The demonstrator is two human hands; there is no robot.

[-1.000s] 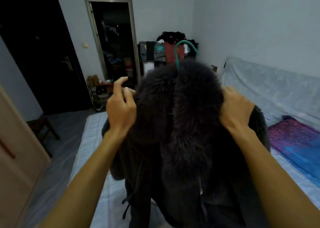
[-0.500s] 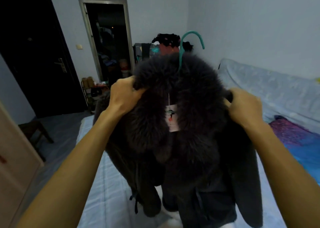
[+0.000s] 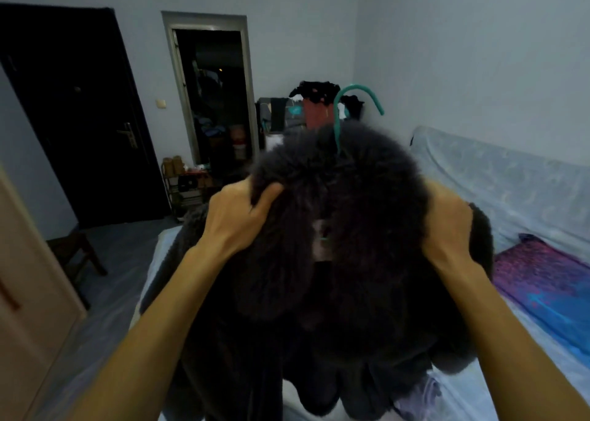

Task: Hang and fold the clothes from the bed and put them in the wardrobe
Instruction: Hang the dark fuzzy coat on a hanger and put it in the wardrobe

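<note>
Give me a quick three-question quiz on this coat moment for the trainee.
1. True or false: both hands grip the fur collar of the dark coat.
2. What colour is the hanger hook sticking up above the collar?
3. Multiple choice: the purple and blue cloth lies (a) on the floor, (b) on the bed to the right of the coat, (c) over the stool.

Key:
1. True: left hand and right hand each clutch a side.
2. Teal green.
3. b.

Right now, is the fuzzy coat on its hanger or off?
On. The green hanger hook sticks up out of the fuzzy coat collar, while the left hand and right hand hold its shoulders.
</note>
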